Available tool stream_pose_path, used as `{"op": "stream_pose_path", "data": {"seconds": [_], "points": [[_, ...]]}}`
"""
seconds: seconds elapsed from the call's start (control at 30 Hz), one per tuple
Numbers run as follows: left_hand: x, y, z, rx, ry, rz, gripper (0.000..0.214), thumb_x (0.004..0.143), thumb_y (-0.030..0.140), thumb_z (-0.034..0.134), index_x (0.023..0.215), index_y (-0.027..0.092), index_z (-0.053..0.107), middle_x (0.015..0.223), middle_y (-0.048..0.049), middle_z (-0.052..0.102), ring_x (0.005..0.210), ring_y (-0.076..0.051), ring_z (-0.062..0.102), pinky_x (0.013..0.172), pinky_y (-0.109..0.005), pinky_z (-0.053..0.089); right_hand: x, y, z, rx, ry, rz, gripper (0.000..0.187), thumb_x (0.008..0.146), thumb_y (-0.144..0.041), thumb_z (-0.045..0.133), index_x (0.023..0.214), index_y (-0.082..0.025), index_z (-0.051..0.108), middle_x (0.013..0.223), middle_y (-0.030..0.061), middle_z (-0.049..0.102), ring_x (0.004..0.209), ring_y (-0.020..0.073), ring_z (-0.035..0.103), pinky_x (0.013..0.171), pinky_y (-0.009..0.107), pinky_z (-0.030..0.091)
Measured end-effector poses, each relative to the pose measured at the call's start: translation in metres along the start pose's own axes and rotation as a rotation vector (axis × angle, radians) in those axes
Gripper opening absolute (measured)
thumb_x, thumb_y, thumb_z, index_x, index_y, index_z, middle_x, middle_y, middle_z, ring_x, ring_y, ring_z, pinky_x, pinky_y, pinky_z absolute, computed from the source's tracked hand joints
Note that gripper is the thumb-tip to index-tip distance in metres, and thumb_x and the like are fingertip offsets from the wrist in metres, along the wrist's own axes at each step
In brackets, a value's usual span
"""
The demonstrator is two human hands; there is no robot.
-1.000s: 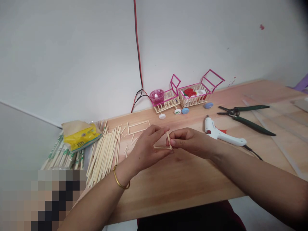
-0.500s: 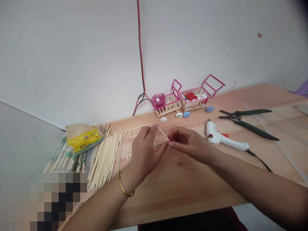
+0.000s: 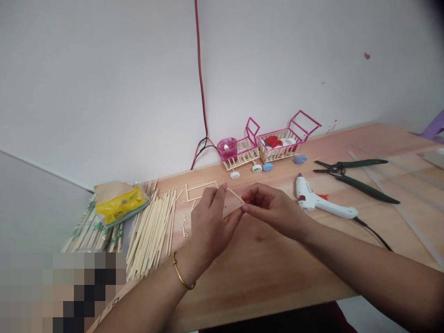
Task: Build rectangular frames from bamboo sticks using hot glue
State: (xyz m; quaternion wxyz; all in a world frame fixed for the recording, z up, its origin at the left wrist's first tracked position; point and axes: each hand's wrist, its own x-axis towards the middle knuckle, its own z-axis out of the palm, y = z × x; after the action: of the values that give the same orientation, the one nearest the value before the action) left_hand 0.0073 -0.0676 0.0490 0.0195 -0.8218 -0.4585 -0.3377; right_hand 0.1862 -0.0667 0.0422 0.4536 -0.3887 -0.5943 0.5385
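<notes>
A small frame of thin wooden sticks (image 3: 235, 195) is held up between both hands over the middle of the table. My left hand (image 3: 214, 217) is closed on its left side, with the fingers hiding part of it. At the frame's right corner, my right hand (image 3: 265, 203) pinches the stick ends between thumb and fingertips. Behind my left hand, another rectangular stick frame (image 3: 201, 191) lies flat on the wood. Short stick offcuts (image 3: 185, 227) are scattered just left of my left hand.
Left of the hands lie many loose sticks (image 3: 154, 231) and a yellow packet (image 3: 121, 208). Two stick-built carts (image 3: 240, 159) with bottle-cap wheels stand by the wall. To the right are a white glue gun (image 3: 322, 203) with its cord and green-handled cutters (image 3: 360, 182).
Both hands keep their hold on the stick frame at nearly the same spot. The whole view has shifted slightly.
</notes>
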Motion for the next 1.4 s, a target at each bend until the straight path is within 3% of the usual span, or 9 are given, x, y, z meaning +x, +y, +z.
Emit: {"op": "stream_pose_path", "data": {"seconds": [0.93,1.13,1.3,1.4], "points": [[-0.0001,0.0021,-0.0002,0.031,-0.006,-0.014,0.052,0.084,0.041,0.056,0.126,0.014,0.044,0.097,-0.0097,0.056,0.078,-0.017,0.055,0.061,-0.029,0.047,-0.0019,-0.0026,-0.0012,-0.218,0.035,-0.064,0.014,0.080,-0.033,0.062,0.083,-0.020,0.061,0.077,0.0007,0.061,0.070,0.0134,0.053,0.064,0.027,0.043],[0.0031,0.0002,-0.0024,-0.131,-0.065,-0.063,0.051,0.081,0.038,0.060,0.125,0.016,0.046,0.093,-0.0068,0.054,0.078,-0.016,0.053,0.069,-0.033,0.048,-0.0021,-0.0057,-0.0026,-0.105,-0.020,-0.020,0.025,0.077,-0.039,0.065,0.090,-0.020,0.058,0.083,0.0014,0.061,0.074,0.0139,0.056,0.067,0.028,0.046],[0.0066,-0.0007,-0.0055,-0.298,-0.138,-0.084,0.054,0.077,0.037,0.065,0.124,0.019,0.048,0.087,-0.0032,0.053,0.076,-0.014,0.052,0.071,-0.033,0.048,0.0011,-0.0064,-0.0071,-0.071,0.020,0.007,0.027,0.088,-0.044,0.048,0.091,-0.019,0.059,0.076,0.0014,0.059,0.068,0.0127,0.053,0.066,0.029,0.045],[0.0089,0.0002,-0.0083,-0.398,-0.228,-0.117,0.047,0.076,0.038,0.066,0.117,0.020,0.053,0.085,-0.0023,0.053,0.075,-0.014,0.052,0.068,-0.031,0.049,0.0035,-0.0025,-0.0095,0.005,0.034,0.033,0.024,0.084,-0.043,0.054,0.087,-0.019,0.059,0.072,-0.0003,0.055,0.066,0.0118,0.048,0.063,0.027,0.041]]}}
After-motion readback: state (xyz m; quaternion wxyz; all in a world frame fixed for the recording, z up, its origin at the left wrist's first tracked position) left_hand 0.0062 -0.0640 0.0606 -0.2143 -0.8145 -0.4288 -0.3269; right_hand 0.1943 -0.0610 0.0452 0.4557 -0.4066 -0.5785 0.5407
